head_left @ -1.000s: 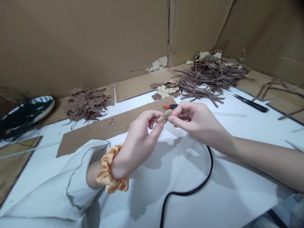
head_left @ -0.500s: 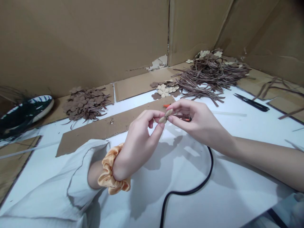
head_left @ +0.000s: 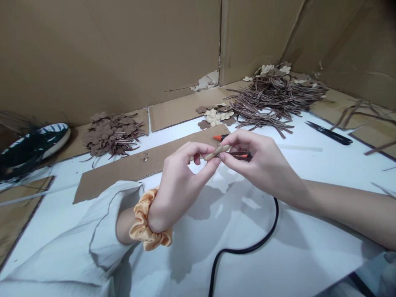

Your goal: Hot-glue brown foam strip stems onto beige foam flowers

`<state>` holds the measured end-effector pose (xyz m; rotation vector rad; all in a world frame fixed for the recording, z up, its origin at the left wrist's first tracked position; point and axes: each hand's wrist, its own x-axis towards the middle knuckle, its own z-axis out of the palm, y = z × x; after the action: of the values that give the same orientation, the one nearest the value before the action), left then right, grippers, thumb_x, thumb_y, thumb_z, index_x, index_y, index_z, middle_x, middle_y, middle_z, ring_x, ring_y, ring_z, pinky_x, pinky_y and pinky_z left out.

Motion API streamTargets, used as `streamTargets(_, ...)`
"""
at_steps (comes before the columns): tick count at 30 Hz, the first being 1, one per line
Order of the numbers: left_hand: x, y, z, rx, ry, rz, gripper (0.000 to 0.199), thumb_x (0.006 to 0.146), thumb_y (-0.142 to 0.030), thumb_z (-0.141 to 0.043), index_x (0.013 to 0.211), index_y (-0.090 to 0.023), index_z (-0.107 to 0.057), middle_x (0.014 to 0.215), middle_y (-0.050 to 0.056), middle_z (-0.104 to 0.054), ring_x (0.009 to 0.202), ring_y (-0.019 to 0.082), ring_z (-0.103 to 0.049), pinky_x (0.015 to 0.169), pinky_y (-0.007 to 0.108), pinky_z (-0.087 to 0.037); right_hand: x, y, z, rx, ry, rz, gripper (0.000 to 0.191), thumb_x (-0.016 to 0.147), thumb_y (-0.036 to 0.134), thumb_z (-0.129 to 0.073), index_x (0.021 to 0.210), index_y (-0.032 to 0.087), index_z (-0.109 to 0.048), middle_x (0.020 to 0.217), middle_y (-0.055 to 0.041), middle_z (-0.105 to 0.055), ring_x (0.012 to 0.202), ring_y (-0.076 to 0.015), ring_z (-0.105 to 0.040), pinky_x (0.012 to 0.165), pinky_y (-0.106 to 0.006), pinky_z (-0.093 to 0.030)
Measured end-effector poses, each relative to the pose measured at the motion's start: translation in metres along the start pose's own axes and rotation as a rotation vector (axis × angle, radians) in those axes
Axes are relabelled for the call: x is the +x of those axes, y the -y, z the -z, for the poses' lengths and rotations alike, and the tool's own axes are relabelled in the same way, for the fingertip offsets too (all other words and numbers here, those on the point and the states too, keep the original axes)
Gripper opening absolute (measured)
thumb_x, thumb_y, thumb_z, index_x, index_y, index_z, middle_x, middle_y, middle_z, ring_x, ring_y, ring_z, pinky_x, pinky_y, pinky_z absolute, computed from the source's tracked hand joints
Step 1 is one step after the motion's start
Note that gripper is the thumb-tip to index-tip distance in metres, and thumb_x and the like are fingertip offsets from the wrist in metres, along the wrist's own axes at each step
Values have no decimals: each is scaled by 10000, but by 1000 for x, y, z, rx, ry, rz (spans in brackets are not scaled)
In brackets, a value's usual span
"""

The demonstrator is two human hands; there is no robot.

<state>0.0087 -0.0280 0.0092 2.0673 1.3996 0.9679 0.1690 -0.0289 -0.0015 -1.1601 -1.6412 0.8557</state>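
Above the white table, a small beige flower (head_left: 218, 152) is pinched between both hands, seen nearly edge-on. My left hand (head_left: 182, 181), with an orange scrunchie (head_left: 147, 225) at its wrist, closes thumb and forefinger on the flower's left side. My right hand (head_left: 260, 159) grips its right side in the same way. A thin brown strip (head_left: 240, 153) runs from the flower under my right fingers. Behind that hand lies a tool with an orange tip (head_left: 218, 137), mostly hidden; a black cable (head_left: 276, 214) emerges below the hand.
Brown flowers (head_left: 108, 134) are heaped at the left back, brown strips (head_left: 278, 95) at the right back. Beige flowers (head_left: 214, 117) lie between them. Black tweezers (head_left: 329, 133) rest at right, a dark-filled bowl (head_left: 58, 138) at left. Cardboard walls (head_left: 108, 45) close off the back.
The flower has tilted from steep to flatter between my fingers. My hands have shifted slightly to the right, and more of the orange tip shows.
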Motion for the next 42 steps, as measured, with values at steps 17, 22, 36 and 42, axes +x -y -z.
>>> streamTargets(17,0,-1,0,-11,-75,-43,47,767,-212,-624,792,-189,-656,701,-28,-636,641,108,-528,643,215,-450,-2,2,0,4,-1,39,38,805,172,-609,788,171,-575,775,-6,-678,701,-118,-630,614,-217,-485)
streamTargets(22,0,-1,0,-40,-92,-63,44,756,-184,-626,782,-181,-661,697,-31,-643,631,99,-525,638,203,-447,-3,1,0,-14,-11,63,36,802,173,-617,785,163,-586,742,12,-650,662,-89,-595,585,-187,-460)
streamTargets(36,2,-6,4,-158,-60,79,54,703,-162,-602,700,-179,-653,654,-27,-626,638,114,-506,621,211,-428,-1,14,7,21,115,-43,70,784,142,-619,719,158,-599,670,31,-598,613,-75,-528,544,-189,-411)
streamTargets(42,1,-6,5,-296,18,254,32,683,-194,-584,669,-183,-611,678,-10,-620,684,147,-548,654,254,-435,0,15,9,176,259,-262,114,789,235,-634,712,172,-579,514,64,-502,454,-52,-432,410,-178,-312)
